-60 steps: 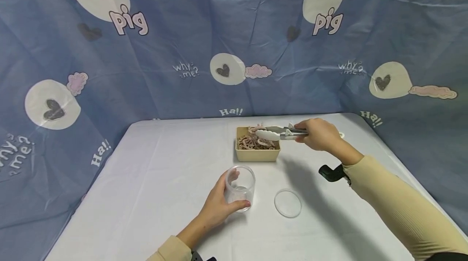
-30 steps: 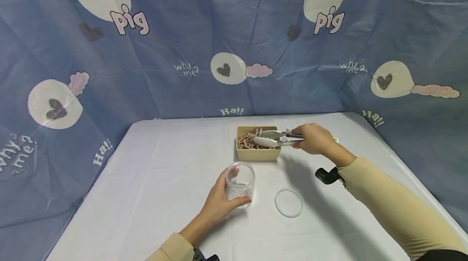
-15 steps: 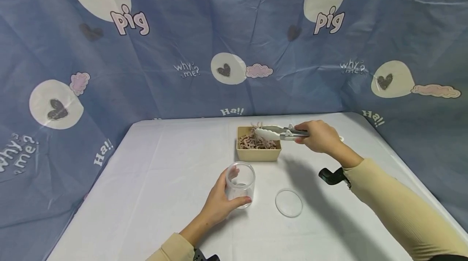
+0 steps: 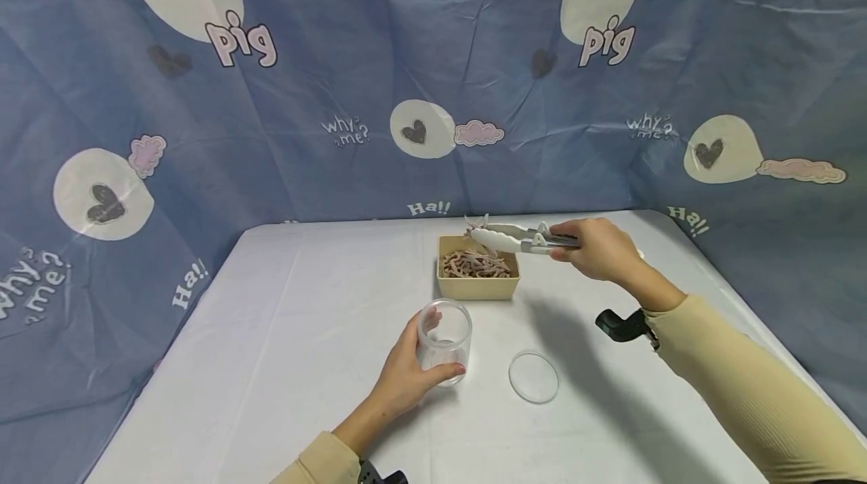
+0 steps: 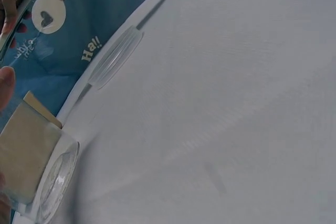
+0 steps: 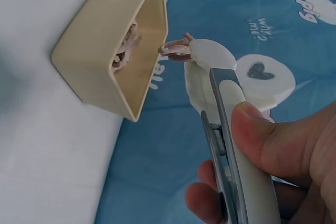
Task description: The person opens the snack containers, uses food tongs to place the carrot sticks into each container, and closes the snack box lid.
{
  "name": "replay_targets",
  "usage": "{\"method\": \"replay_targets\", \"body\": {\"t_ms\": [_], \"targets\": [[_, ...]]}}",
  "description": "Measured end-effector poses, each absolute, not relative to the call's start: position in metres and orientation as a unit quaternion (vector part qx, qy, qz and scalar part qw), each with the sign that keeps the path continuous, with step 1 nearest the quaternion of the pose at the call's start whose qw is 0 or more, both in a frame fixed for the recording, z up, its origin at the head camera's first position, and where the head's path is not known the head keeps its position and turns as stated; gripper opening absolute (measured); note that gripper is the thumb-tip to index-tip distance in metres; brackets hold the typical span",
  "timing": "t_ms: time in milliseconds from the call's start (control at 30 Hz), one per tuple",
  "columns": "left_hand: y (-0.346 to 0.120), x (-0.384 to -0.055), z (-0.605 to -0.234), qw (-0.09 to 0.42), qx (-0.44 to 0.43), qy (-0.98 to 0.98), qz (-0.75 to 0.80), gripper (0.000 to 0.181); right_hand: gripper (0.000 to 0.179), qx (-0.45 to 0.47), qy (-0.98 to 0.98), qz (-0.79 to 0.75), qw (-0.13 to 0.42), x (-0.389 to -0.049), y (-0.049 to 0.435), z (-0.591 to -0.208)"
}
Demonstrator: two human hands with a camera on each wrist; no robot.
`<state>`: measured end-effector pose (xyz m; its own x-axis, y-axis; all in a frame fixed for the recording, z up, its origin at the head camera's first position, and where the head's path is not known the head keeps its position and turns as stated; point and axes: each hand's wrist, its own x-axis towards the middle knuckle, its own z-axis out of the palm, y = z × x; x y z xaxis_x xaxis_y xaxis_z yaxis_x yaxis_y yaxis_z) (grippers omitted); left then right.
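Observation:
My left hand point(image 4: 405, 375) grips a clear, open-topped jar point(image 4: 445, 345) low over the white cloth. The jar's base shows at the left edge of the left wrist view. In my right hand point(image 4: 596, 249) is a pair of tongs point(image 4: 524, 238) with white scalloped tips and metal handles, thumb on one arm and fingers on the other. Pinched at the tips is a small clump of brownish-pink strips point(image 6: 177, 49), raised above the rim of a beige rectangular box point(image 4: 478, 288). More such strips point(image 4: 474, 264) lie inside that box.
A clear round lid point(image 4: 533, 377) lies flat on the white-covered table point(image 4: 325, 303), right of the jar. Behind the table hangs a blue printed cloth point(image 4: 325, 77). A small white ring-like piece point(image 4: 640, 253) peeks out behind the right hand.
The tongs dipped into the box, then rose with a clump of strips between their tips, moving slightly up and right. My left hand and the jar stay nearly still.

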<state>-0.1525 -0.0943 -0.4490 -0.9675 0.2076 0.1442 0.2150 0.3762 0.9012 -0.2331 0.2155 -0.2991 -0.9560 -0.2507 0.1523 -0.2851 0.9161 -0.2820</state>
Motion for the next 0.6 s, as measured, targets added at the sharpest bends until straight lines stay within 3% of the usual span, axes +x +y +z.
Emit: {"method": "replay_targets", "body": {"t_ms": [600], "targets": [[-0.093, -0.163, -0.452, 0.019, -0.113, -0.832, -0.542, 0.095, 0.041, 0.149, -0.970, 0.176, 0.078, -0.221, 0.217, -0.283]]}}
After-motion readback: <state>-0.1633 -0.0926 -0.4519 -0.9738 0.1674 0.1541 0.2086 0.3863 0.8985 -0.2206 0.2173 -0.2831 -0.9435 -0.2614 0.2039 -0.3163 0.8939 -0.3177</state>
